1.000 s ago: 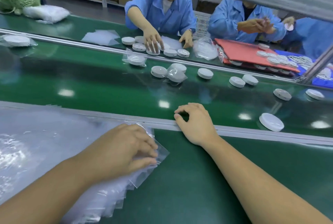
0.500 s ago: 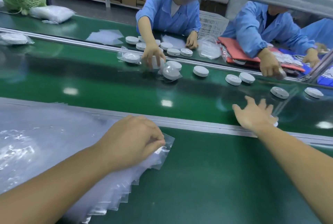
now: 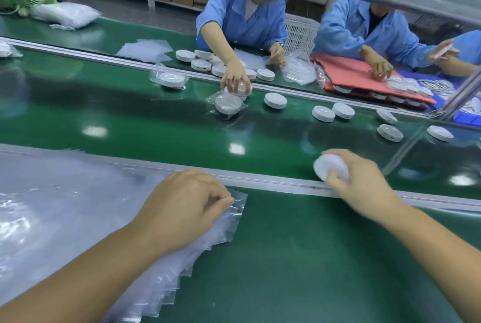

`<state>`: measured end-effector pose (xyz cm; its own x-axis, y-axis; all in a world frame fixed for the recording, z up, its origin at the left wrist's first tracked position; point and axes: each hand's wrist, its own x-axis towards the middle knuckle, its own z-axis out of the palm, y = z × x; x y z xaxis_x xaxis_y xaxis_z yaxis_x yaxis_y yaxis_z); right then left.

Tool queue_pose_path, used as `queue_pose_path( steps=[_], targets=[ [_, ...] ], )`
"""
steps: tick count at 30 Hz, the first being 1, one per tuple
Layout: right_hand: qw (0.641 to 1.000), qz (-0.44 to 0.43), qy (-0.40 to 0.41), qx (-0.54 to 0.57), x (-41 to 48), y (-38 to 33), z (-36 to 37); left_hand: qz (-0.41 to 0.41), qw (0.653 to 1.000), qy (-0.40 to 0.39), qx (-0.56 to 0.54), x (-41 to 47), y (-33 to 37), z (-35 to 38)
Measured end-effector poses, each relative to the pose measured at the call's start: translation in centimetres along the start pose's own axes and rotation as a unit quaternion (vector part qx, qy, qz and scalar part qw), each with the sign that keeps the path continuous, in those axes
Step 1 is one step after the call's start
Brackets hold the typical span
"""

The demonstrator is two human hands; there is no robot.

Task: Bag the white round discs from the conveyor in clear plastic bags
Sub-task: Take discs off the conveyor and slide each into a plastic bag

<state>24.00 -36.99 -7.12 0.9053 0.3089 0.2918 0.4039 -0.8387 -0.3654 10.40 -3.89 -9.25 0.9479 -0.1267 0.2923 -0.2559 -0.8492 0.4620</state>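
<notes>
Here our right hand (image 3: 361, 187) grips a white disc (image 3: 330, 166) over the conveyor (image 3: 156, 125), while our left hand (image 3: 182, 208) pinches a clear bag (image 3: 235, 201).

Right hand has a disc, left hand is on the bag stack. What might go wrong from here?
1. The left hand pinches the corner of the fanned bag stack, where the edges overlap closely. It may lift two bags instead of one.
2. The right hand grips the white disc by one side, just above the metal rail. It might slip, clip the rail, or drop back onto the conveyor belt.
</notes>
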Motion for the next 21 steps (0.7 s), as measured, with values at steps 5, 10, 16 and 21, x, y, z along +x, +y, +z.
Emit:
queue_pose_path(
  steps=[5, 10, 16, 21],
  targets=[
    [0.931, -0.353, -0.057, -0.067, -4.2, -7.9, 1.9, -0.039, 0.998, 0.016, -0.043, 0.3, -0.4, -0.2],
    [0.91, -0.415, 0.01, -0.016, -5.1, -10.6, 3.5, -0.04, 0.99, -0.004, -0.133, 0.0, -0.1, -0.3],
    [0.93, -0.22, 0.15, 0.254, -5.9, -11.9, 4.5, 0.01, 0.954, -0.094, -0.283, -0.3, 0.3, -1.5],
    [0.877, -0.022, 0.094, 0.47, -6.4, -13.5, 4.6, 0.038, 0.969, -0.004, -0.243, -0.1, 1.1, -0.6]
  ],
)
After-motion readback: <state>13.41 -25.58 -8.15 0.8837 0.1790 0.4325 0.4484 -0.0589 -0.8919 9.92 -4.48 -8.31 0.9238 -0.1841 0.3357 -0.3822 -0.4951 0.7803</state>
